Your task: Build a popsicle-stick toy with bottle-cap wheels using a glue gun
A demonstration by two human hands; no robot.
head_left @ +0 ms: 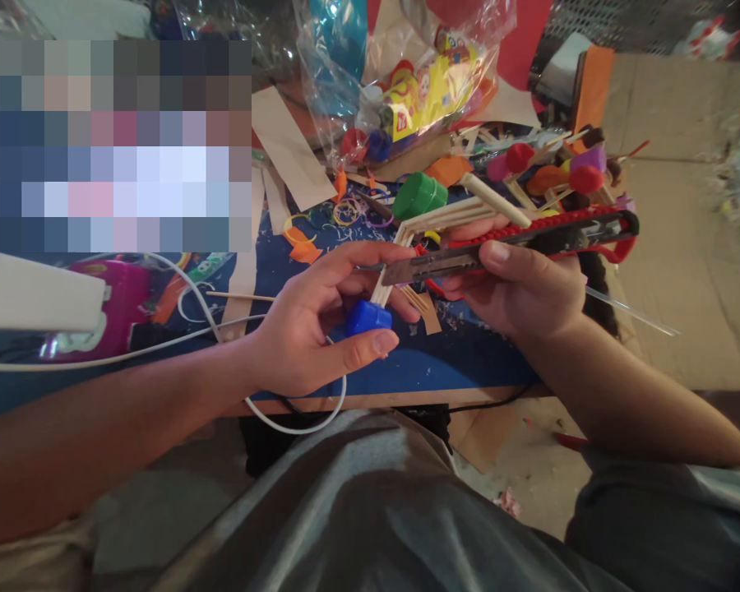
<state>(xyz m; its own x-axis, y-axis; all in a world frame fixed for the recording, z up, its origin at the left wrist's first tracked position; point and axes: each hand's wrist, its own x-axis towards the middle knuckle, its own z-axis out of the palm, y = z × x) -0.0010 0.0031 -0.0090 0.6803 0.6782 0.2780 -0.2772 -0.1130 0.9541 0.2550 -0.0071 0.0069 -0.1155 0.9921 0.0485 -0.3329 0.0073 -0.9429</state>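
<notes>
Between the thumb and fingers of my left hand (312, 321) is a stick frame (450, 214), built from thin wooden sticks with plastic caps at its joints. A blue cap (368, 319) sits at its near end, by my left thumb. Farther off, a green cap (419, 196) stands beside the bent sticks. My right hand (524, 288) is closed around a red and black utility knife (555, 234). Its blade (428, 267) points left and lies across the sticks just above the blue cap; whether it touches them I cannot tell. Some right fingers are hidden behind the knife.
A clear plastic bag (400, 74) with a yellow packet lies at the back of the blue table (432, 362). Colored caps, sticks and scraps are scattered around. Left are a pink device (123, 308), a white block (40, 292) and a looping white cable (296, 429). Cardboard (678, 197) lies right.
</notes>
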